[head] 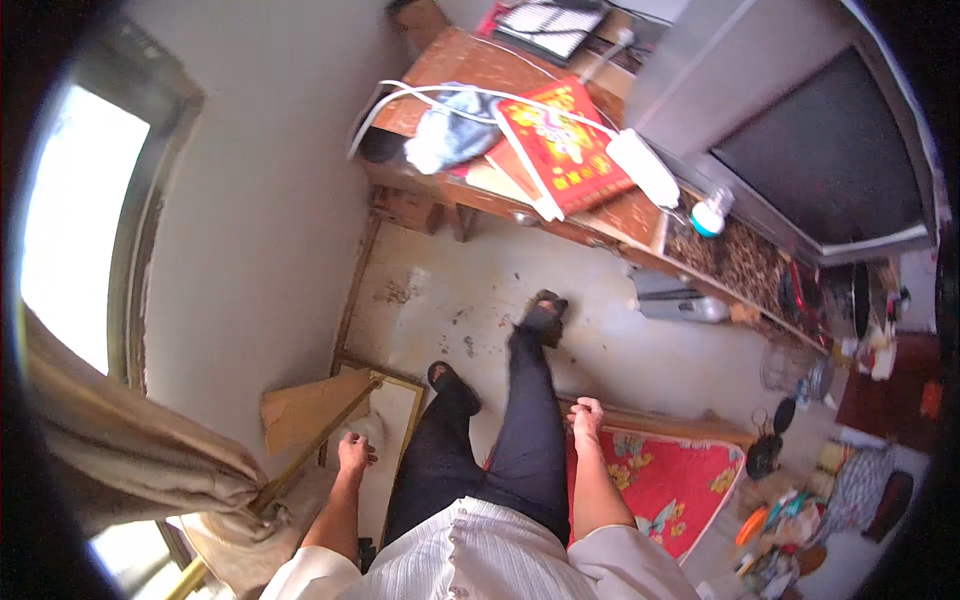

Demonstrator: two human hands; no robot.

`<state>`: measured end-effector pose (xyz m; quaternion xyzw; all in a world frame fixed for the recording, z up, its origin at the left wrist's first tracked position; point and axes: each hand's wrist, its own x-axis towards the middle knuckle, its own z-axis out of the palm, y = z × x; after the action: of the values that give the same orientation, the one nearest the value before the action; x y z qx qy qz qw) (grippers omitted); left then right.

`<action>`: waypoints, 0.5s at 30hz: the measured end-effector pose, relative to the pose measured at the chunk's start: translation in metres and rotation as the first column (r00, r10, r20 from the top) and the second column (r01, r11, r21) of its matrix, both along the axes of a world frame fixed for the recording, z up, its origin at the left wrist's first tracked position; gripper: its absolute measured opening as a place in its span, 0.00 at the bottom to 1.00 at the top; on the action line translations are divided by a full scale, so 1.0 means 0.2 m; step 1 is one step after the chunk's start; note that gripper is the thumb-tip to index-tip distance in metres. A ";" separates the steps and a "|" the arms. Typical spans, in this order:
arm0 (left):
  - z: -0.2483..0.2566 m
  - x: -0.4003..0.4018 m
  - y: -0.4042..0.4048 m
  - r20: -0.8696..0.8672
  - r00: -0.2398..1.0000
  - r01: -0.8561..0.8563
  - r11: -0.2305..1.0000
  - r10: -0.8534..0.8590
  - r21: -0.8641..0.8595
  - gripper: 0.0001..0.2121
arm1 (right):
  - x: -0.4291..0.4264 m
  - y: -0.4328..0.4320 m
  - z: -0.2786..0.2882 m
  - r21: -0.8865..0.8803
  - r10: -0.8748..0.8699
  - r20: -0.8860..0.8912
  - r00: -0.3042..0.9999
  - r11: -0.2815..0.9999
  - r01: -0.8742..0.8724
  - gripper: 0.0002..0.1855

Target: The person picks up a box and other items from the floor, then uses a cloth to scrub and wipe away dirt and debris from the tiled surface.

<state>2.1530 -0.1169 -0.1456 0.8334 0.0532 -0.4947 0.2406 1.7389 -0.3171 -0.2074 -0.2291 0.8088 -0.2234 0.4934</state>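
Note:
My left hand [356, 451] hangs at my side with its fingers curled, no object seen in it. Nearest to it are a leaning piece of cardboard [304, 411] and a pale board with a gold frame edge [412, 394]. On the other side, my right hand [587, 416] is loosely curled and appears to hold nothing. It hangs above the edge of a low bed or seat with a red floral cover [664, 480]. Ahead of me stands a wooden desk [431, 64], bearing a red book or folder [562, 142], a white power strip [643, 169] and a crumpled grey-blue cloth [454, 131].
A large grey television [825, 157] stands at the right of the desk, by a small bulb-like lamp [709, 217]. Under the desk lies a grey case [679, 296]. A beige curtain [127, 442] hangs at left. Clutter, including a wire basket [787, 367], covers the right-hand floor.

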 end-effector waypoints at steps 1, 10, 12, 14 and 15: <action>0.00 0.02 -0.04 -0.017 1.000 0.015 1.000 -0.015 0.004 0.08 | -0.01 0.06 0.03 0.060 0.010 0.005 1.000 0.998 -0.010 0.10; 0.07 -0.11 -0.40 -0.071 0.954 0.267 0.933 -0.291 -0.240 0.08 | -0.09 0.32 -0.03 0.308 0.120 0.008 0.993 0.944 -0.117 0.09; 0.00 -0.10 -0.34 -0.081 0.948 0.285 0.934 -0.308 -0.217 0.09 | -0.03 0.32 -0.06 0.352 0.154 0.063 0.986 0.921 -0.166 0.10; -0.07 -0.07 -0.24 -0.052 0.942 0.322 0.936 -0.332 -0.144 0.10 | 0.07 0.30 0.01 0.313 0.175 0.183 0.967 0.923 -0.226 0.09; -0.11 -0.08 -0.22 -0.061 0.944 0.315 0.941 -0.324 -0.120 0.10 | 0.09 0.31 0.01 0.314 0.162 0.179 0.970 0.925 -0.213 0.09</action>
<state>2.1365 -0.1613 -0.1674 0.7961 -0.1001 -0.5623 0.2000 1.7563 -0.2558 -0.2046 -0.2020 0.7697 -0.0528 0.6033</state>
